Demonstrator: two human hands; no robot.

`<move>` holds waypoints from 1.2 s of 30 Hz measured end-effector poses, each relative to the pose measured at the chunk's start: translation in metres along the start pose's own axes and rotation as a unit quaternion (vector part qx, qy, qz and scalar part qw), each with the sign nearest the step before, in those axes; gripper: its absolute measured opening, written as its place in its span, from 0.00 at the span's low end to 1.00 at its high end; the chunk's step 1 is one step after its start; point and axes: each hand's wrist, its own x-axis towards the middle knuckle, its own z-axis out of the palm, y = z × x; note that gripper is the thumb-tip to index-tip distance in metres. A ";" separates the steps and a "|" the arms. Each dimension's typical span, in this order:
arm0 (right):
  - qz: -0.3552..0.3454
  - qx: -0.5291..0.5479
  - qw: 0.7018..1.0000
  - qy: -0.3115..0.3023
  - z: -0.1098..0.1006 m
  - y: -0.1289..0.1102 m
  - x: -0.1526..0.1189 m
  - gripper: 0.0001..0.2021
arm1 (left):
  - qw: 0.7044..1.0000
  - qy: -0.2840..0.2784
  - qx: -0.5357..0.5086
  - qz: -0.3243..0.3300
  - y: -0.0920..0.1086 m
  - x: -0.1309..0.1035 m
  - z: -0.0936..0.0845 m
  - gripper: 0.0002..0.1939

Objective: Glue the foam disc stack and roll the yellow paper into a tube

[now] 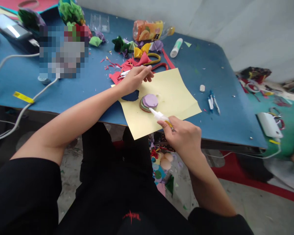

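Note:
My right hand (182,133) is closed around a white glue bottle (161,117) with a pointed nozzle. The nozzle's tip is at the near edge of a small stack of round paper pieces (150,100), lilac on top with greenish and brownish layers below. This stack lies on a sheet of pale yellow paper (178,94) that overhangs the table's front edge. Over the sheet's far left part is my left hand (139,77), its fingers curled together; whatever they hold, if anything, is hidden. Dark blue paper (131,95) lies under my left wrist.
Behind my left hand lie scissors with yellow handles (154,58), red-handled scissors (161,65) and red paper scraps (129,63). A juice bottle (148,30), glue stick (176,48), eraser (202,88) and pens (213,102) are on the blue table (225,71). White cables (14,55) cross the left side.

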 end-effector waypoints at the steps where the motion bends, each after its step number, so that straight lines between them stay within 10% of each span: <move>1: 0.003 0.011 1.000 -0.007 0.000 0.000 0.000 0.28 | 1.000 0.000 -0.004 -0.003 0.000 0.000 0.000 0.20; 11: 0.090 0.265 0.958 -0.057 -0.013 0.023 -0.009 0.17 | 0.999 0.021 -0.025 -0.013 0.000 0.000 -0.004 0.21; 20: 0.106 0.208 0.967 0.102 -0.025 0.034 0.030 0.13 | 0.999 0.037 -0.010 -0.007 -0.004 0.002 -0.007 0.19; 28: 0.060 0.109 0.992 0.007 -0.007 0.039 0.058 0.19 | 1.000 0.027 -0.011 0.010 -0.008 0.001 -0.007 0.17; 36: 0.057 0.248 0.967 0.002 0.002 0.049 0.062 0.26 | 0.998 0.029 0.011 0.058 -0.010 0.002 -0.010 0.15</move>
